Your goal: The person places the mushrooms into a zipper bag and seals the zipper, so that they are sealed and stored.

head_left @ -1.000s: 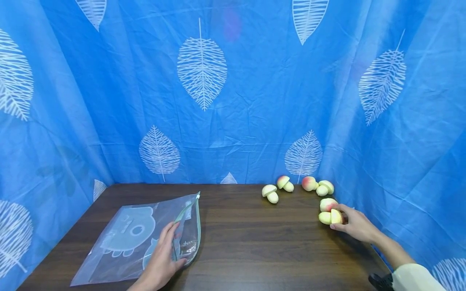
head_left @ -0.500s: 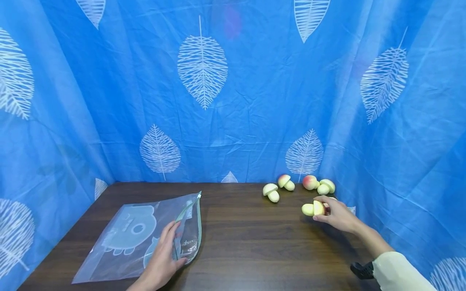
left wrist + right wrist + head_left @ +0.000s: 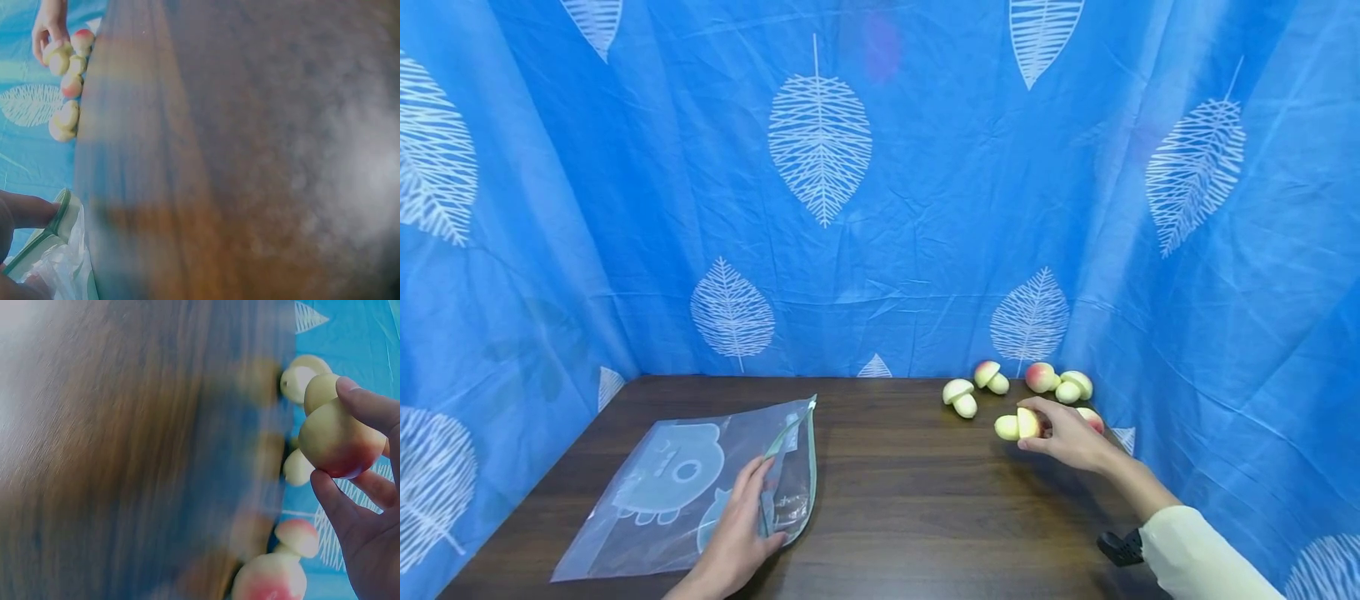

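Note:
My right hand [image 3: 1070, 435] grips a toy mushroom [image 3: 1009, 427] by its red-tinged cap, above the table, with the pale yellow stem pointing left. In the right wrist view, the thumb and fingers pinch the rounded cap [image 3: 340, 440]. On the left, my left hand [image 3: 735, 529] holds the mouth of a clear zip bag [image 3: 655, 542] lying on the table. The left wrist view has fingers at the bag's green zip edge [image 3: 59, 215], which gapes between them. Part of the bag is hidden under the hand.
Several more toy mushrooms lie at the table's back right: a pale one [image 3: 959, 398], a red-capped one [image 3: 991, 377], another red-capped one [image 3: 1040, 377] beside a yellow one [image 3: 1073, 387]. One more [image 3: 1092, 419] is partly behind my right hand. A blue leaf-patterned curtain [image 3: 887, 208] surrounds the brown table [image 3: 910, 500].
My right hand has lifted the toy mushroom from the right side of the table and carried it leftward, uncovering part of another mushroom. My left hand and the bag stay nearly still.

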Tool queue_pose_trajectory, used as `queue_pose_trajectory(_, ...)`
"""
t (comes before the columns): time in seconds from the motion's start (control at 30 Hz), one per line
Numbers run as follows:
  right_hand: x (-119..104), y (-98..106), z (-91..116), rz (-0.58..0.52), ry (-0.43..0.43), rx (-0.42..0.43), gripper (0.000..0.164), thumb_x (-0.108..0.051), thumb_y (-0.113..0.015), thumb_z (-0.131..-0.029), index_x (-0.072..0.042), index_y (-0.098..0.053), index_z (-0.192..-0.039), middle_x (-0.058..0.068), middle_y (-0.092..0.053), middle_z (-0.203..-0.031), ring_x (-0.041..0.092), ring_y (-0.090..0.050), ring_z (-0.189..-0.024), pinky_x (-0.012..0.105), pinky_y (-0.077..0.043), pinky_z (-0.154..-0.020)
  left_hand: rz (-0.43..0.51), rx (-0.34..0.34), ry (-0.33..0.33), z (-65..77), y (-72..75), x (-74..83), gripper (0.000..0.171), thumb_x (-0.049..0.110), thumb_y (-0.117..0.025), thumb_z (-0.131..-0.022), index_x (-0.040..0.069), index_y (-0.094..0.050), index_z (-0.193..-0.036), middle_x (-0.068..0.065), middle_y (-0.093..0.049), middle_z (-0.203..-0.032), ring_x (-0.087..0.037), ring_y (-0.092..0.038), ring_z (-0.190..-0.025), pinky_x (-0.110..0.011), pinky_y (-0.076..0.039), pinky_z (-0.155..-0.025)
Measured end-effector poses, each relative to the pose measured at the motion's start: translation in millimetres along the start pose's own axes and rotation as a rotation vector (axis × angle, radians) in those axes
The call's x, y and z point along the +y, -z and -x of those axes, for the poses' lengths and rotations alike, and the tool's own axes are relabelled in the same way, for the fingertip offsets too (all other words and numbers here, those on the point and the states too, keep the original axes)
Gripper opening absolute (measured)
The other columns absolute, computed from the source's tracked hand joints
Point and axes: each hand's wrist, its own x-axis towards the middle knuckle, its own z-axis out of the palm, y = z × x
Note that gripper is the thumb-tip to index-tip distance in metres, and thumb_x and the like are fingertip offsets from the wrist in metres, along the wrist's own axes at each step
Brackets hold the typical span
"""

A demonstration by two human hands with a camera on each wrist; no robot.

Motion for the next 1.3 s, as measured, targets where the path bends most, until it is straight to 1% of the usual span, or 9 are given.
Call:
queue_pose_trajectory(0.13, -7, -4, -9, 0.0, 0.034, -0.005, 0.055, -0.018, -0.087, -0.085, 0.001, -0.062, -0.13, -0.002, -0.065, -0.101, 0.013, -0.058, -0.083, 0.03, -0.054, -0.07, 0.007, -0.004, 0.002, -0.9, 0.7, 0.1, 0.102, -0.01, -0.091, -0.065, -0.005, -0.036, -0.151, -0.024, -0.032, -0.154, -0.038, -0.057, -0.121, -0.055, -0.055, -0.094)
queue_pose_trajectory(0.33, -19, -18, -25, 0.007, 0.043, -0.034, 0.055, -0.017, -0.087, -0.085, -0.002, -0.062, -0.132, -0.004, -0.063, -0.096, 0.013, -0.059, -0.083, 0.03, -0.054, -0.071, 0.008, -0.011, -0.001, -6.2, 3.9, 2.0, 0.102, -0.01, -0.09, -0.067, -0.004, -0.035, -0.153, -0.023, -0.03, -0.157, -0.039, -0.056, -0.123, -0.053, -0.056, -0.092)
queue_pose_trajectory(0.4, -25, -24, -30, 0.001, 0.056, -0.046, 0.055, -0.017, -0.086, -0.085, -0.001, -0.062, -0.132, -0.004, -0.064, -0.099, 0.013, -0.06, -0.084, 0.031, -0.055, -0.072, 0.012, -0.018, 0.0, -6.9, 5.2, 2.9, 0.102, -0.01, -0.09, -0.068, -0.004, -0.034, -0.153, -0.023, -0.03, -0.157, -0.04, -0.056, -0.124, -0.053, -0.056, -0.093)
queue_pose_trajectory(0.6, -40, -40, -44, -0.027, 0.102, -0.078, 0.059, -0.017, -0.086, -0.086, 0.003, -0.06, -0.135, -0.007, -0.059, -0.09, 0.01, -0.057, -0.08, 0.029, -0.054, -0.071, 0.022, -0.017, -0.009, -5.9, 6.5, 3.9, 0.103, -0.011, -0.09, -0.067, -0.005, -0.034, -0.153, -0.024, -0.029, -0.157, -0.041, -0.056, -0.125, -0.054, -0.055, -0.095)
queue_pose_trajectory(0.7, -47, -45, -49, -0.052, 0.113, -0.079, 0.059, -0.017, -0.087, -0.085, 0.001, -0.06, -0.134, -0.005, -0.061, -0.094, 0.011, -0.058, -0.081, 0.029, -0.055, -0.071, 0.016, -0.01, -0.014, -4.5, 6.3, 3.7, 0.104, -0.012, -0.09, -0.065, -0.005, -0.035, -0.153, -0.026, -0.03, -0.157, -0.041, -0.057, -0.124, -0.054, -0.055, -0.095)
queue_pose_trajectory(0.83, -57, -51, -54, -0.09, 0.114, -0.062, 0.055, -0.016, -0.088, -0.083, -0.002, -0.061, -0.129, -0.001, -0.064, -0.103, 0.014, -0.062, -0.086, 0.031, -0.056, -0.072, 0.012, -0.011, -0.03, -4.0, 5.2, 3.9, 0.103, -0.011, -0.09, -0.065, -0.005, -0.035, -0.153, -0.026, -0.03, -0.157, -0.041, -0.057, -0.123, -0.054, -0.055, -0.095)
queue_pose_trajectory(0.93, -63, -57, -57, -0.095, 0.118, -0.054, 0.053, -0.018, -0.089, -0.082, -0.003, -0.061, -0.125, 0.002, -0.064, -0.105, 0.015, -0.062, -0.087, 0.03, -0.055, -0.073, 0.012, -0.007, -0.042, -3.5, 4.9, 3.6, 0.104, -0.011, -0.09, -0.065, -0.005, -0.035, -0.153, -0.026, -0.031, -0.156, -0.041, -0.057, -0.123, -0.055, -0.055, -0.095)
queue_pose_trajectory(1.13, -74, -72, -69, -0.097, 0.149, -0.047, 0.05, -0.018, -0.091, -0.081, -0.005, -0.063, -0.121, -0.001, -0.063, -0.101, 0.013, -0.058, -0.083, 0.028, -0.053, -0.07, 0.003, -0.011, -0.04, -1.8, 5.4, 2.7, 0.104, -0.012, -0.09, -0.064, -0.005, -0.036, -0.152, -0.027, -0.031, -0.155, -0.041, -0.057, -0.122, -0.056, -0.054, -0.096)
queue_pose_trajectory(1.3, -86, -86, -79, -0.143, 0.159, -0.054, 0.049, -0.016, -0.091, -0.08, -0.007, -0.063, -0.119, -0.003, -0.063, -0.098, 0.013, -0.059, -0.083, 0.029, -0.054, -0.071, -0.001, -0.009, -0.034, -1.4, 5.6, 3.0, 0.103, -0.012, -0.09, -0.064, -0.005, -0.037, -0.152, -0.028, -0.031, -0.156, -0.041, -0.058, -0.122, -0.058, -0.052, -0.099)
